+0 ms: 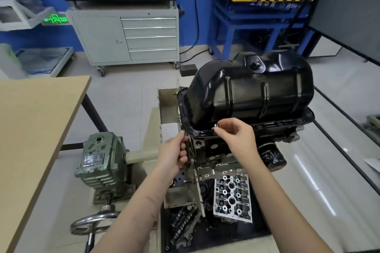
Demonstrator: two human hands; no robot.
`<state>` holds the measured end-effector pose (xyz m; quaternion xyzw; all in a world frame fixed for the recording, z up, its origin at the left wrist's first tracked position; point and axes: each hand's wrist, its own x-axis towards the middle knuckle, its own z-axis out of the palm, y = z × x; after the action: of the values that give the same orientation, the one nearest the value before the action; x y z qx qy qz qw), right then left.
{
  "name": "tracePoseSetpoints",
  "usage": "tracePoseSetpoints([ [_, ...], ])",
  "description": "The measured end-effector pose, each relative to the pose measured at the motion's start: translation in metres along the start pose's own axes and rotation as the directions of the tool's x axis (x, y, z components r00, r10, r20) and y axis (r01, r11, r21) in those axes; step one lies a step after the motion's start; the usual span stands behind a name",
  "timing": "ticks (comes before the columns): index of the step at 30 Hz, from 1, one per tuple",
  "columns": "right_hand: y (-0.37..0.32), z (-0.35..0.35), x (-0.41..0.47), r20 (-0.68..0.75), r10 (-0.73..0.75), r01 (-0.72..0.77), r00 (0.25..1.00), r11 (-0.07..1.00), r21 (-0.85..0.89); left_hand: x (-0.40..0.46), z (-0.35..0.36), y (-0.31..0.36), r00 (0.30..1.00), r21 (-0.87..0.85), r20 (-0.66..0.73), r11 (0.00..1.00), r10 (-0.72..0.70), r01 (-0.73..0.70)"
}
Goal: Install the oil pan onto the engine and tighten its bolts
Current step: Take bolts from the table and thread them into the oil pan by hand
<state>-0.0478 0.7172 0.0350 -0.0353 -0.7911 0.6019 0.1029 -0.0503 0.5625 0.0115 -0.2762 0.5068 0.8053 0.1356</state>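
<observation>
The glossy black oil pan (253, 90) sits upside-down on the engine block (218, 148), which is mounted on a stand. Its flange runs along the near edge. My right hand (236, 135) pinches a small silver bolt (217, 126) between thumb and forefinger just above the near flange. My left hand (174, 154) is curled at the pan's near-left corner and holds several dark bolts against the palm. Another bolt (195, 134) sits in the flange between my hands.
A green gearbox (100, 162) with a handwheel (92, 222) stands to the left of the stand. A cylinder head (232, 197) and a camshaft (183, 224) lie in the tray below. A wooden table (30, 129) is at left, a grey cabinet (127, 37) behind.
</observation>
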Motion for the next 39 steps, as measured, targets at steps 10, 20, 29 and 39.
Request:
tracePoseSetpoints([
  [10,-0.009,0.006,0.001,0.042,0.031,-0.028,0.999,0.996,-0.082,0.012,0.001,0.006,0.999,0.135,0.044,0.991,-0.005,-0.001],
  [20,-0.005,0.007,-0.006,-0.007,0.031,-0.031,1.000,0.986,-0.163,0.019,0.003,0.014,0.998,0.197,0.068,0.980,-0.003,-0.011],
  [29,-0.006,0.031,-0.002,0.183,-0.174,0.240,0.967,0.859,-0.451,0.020,-0.001,0.021,0.991,0.253,0.120,0.967,-0.054,0.022],
  [39,-0.005,0.027,-0.001,0.149,-0.170,0.222,0.974,0.853,-0.472,0.021,-0.004,0.025,0.986,0.302,0.155,0.953,-0.059,0.009],
])
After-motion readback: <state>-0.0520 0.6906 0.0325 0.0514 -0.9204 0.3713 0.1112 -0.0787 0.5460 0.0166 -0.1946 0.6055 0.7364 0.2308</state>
